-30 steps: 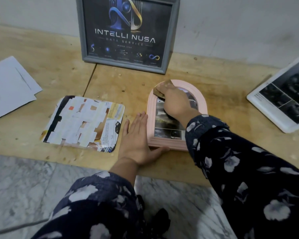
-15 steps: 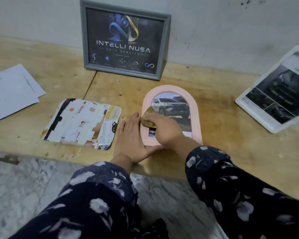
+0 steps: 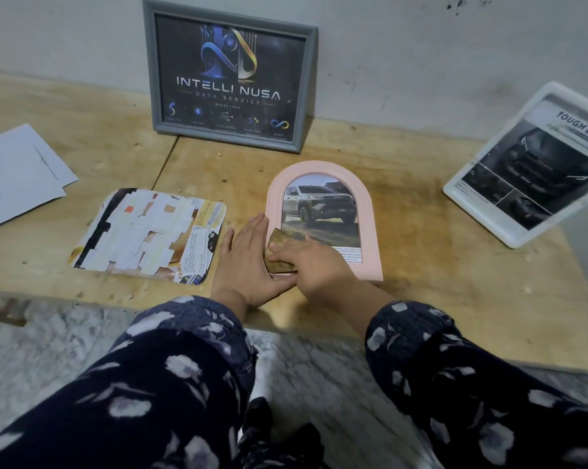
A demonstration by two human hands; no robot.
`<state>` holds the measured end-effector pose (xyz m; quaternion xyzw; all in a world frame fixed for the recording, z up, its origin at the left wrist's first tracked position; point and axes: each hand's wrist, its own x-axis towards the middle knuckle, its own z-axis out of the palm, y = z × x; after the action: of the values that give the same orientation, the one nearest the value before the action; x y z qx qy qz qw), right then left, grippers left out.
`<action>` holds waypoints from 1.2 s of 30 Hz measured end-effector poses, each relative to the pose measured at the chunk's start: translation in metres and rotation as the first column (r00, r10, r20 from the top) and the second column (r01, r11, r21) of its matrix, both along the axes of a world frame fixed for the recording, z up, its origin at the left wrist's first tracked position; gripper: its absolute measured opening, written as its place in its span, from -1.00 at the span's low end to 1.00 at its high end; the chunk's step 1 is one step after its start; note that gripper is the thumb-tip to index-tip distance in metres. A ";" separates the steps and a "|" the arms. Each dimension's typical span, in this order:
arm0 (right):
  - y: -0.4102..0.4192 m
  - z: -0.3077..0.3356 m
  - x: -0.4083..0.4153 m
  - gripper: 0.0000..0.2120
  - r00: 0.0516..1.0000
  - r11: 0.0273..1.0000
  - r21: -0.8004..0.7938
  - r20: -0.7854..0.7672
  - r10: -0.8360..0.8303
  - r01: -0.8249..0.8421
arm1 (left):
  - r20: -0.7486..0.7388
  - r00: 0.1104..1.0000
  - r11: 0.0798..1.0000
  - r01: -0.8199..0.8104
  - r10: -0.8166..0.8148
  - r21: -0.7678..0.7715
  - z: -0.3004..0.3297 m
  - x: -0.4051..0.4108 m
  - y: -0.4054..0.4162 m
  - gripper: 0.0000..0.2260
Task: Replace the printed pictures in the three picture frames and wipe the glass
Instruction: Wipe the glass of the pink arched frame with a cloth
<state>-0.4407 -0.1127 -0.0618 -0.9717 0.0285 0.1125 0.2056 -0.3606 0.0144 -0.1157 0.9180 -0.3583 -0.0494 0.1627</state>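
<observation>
Your right hand [image 3: 314, 265] presses a brown cloth [image 3: 280, 250] with curled fingers onto the lower left glass of the pink arched frame [image 3: 370, 228], lying flat near the surface's front edge. Your left hand [image 3: 247, 258], fingers straight, braces its left side. Frame looks light, slides easily, glass fragile: hold by the rim.

pink arched frame [image 3: 323, 225] flat, truck print inside
</observation>
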 end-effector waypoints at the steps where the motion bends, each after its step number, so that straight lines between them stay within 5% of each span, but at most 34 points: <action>1: 0.000 0.003 -0.002 -0.50 1.000 1.000 -0.006 -0.001 0.020 -0.020 | 0.004 1.000 1.000 0.004 -0.004 0.004 -0.001 0.000 0.000 0.06; 13: 0.009 0.021 -0.024 -0.61 0.993 0.920 -0.381 0.036 0.116 -0.093 | 0.010 0.999 0.999 0.042 -0.043 0.034 -0.002 0.000 0.002 0.06; 36: -0.021 0.016 -0.069 -0.50 0.971 0.896 -0.381 0.016 -0.240 0.227 | 0.074 0.996 0.997 0.043 -0.048 0.070 -0.003 -0.003 0.003 0.06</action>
<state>-0.5100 -0.1334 -0.0461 -0.9807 0.1694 0.0946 0.0248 -0.3633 0.0170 -0.1184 0.9158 -0.3832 -0.0304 0.1164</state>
